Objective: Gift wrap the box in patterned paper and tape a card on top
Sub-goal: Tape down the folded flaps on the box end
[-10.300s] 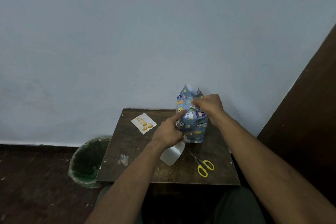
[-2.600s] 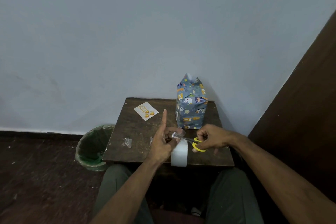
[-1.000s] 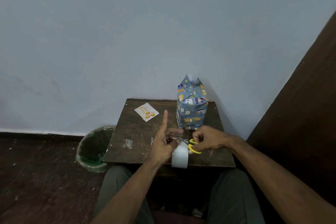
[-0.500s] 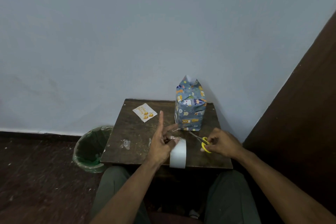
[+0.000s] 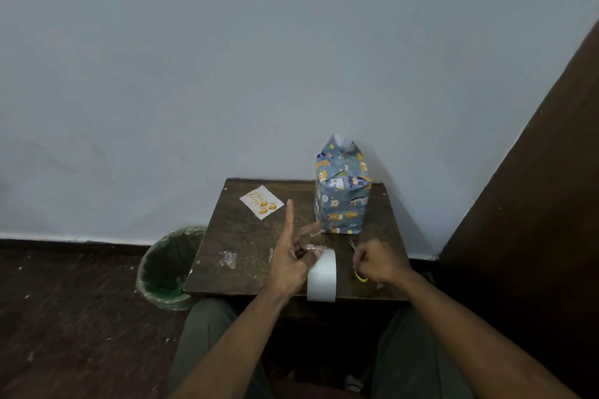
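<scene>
Left hand (image 5: 291, 264) pinches the tape roll (image 5: 321, 278), forefinger raised to keep a cut strip free. Right hand (image 5: 377, 264) curls round the scissors (image 5: 356, 264), parking them. Box (image 5: 342, 191) stands far right, card (image 5: 261, 202) far left.

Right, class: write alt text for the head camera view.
A person seated at a small wooden table holds a tape roll in the left hand and yellow-handled scissors in the right hand. Behind stand a part-wrapped box and a birthday card.
</scene>
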